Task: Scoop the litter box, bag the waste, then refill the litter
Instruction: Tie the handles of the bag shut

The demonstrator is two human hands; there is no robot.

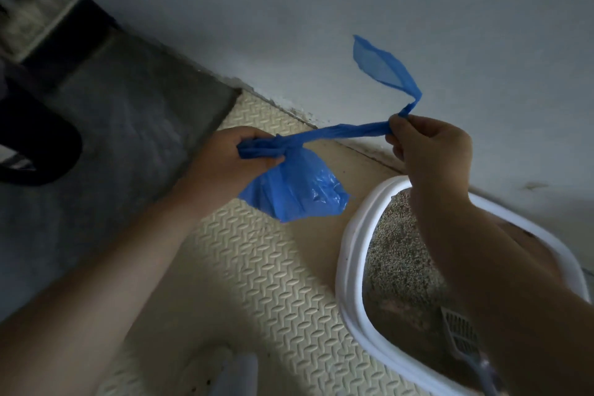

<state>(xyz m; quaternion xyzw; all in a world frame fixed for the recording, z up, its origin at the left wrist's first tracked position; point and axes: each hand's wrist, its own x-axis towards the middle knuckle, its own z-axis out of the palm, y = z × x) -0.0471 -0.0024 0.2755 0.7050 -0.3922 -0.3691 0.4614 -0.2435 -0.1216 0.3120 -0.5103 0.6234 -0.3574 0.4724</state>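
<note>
Holding the blue bag (297,191) in mid-air above the cream textured mat (273,270), you have it pinched at two places. Item one: your left hand (236,156) is clenched around the bunched neck, where a knot appears to be forming; the filled pouch hangs directly below that fist. Item two: your right hand (430,146) has thumb and fingers closed on the twisted tail, whose loose end flares upward past the knuckles toward the wall. Item three: the stretched strand between the hands, long axis running nearly level from the left fist across to the right, rising slightly on the right side. The coming pull most likely depends on that line (draw outward along it, not down, so the knot cinches at the left fist). The left hand is the nearer one to the load; the right only controls the tail. Item four: the white litter box (350,254), lower right beneath your right forearm, litter inside, with the grey scoop (463,336) resting in it. Bagging looks almost finished; refilling appears not yet begun.
</note>
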